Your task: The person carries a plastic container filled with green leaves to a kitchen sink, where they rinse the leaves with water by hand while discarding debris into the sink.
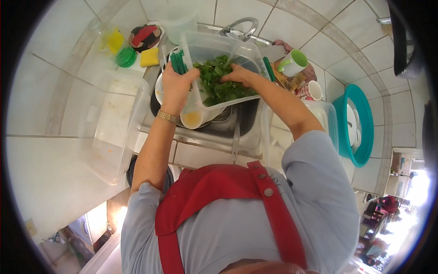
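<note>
A clear plastic container (191, 48) with green side latches (178, 62) is held tilted above the stainless steel sink (251, 137). Leafy greens (214, 78) lie inside it. My left hand (178, 84) grips the container's left wall beside a latch, thumb over the rim. Reaching in from the right, my right hand (237, 76) has its fingers and thumb around some of the leaves; the fingertips are partly hidden. Below the container, a cup (192, 119) with yellowish liquid sits among dishes in the sink.
A chrome faucet (251, 25) arches behind the container. At left are a yellow sponge (149, 57) and another clear bin (113, 137). To the right stand a green-lined mug (293, 63), a patterned cup (309, 90) and a teal basin (368, 126) holding white dishes.
</note>
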Available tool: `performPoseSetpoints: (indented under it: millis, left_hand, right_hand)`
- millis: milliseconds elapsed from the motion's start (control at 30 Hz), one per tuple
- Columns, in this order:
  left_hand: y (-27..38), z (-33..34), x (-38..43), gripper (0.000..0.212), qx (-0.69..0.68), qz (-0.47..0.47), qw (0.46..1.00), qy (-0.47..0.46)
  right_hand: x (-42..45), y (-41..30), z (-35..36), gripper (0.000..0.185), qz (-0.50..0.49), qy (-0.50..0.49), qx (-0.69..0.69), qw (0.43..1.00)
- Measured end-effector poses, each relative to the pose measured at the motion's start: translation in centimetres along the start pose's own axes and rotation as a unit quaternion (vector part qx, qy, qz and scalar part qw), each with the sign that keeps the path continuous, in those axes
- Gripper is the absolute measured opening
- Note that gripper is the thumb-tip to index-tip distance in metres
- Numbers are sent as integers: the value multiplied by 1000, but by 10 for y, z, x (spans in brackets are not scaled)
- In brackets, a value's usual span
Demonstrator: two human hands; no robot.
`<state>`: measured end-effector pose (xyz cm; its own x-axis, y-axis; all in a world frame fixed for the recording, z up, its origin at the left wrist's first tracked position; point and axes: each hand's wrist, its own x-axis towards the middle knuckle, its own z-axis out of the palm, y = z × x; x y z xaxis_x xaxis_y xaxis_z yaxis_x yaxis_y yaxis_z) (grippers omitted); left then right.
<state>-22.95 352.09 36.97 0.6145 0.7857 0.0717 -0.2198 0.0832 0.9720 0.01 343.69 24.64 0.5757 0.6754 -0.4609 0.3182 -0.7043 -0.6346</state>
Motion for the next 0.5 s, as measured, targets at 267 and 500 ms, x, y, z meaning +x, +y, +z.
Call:
performPoseSetpoints:
  millis: [267,500]
  left_hand:
    - [-2,-2,-1,37,14,0,1000,8]
    - [-7,-8,0,37,27,-3,1000,12]
  right_hand:
    - [-69,-43,-63,41,-345,95,46,933]
    - [-87,-58,-96,47,-459,-18,-66,886]
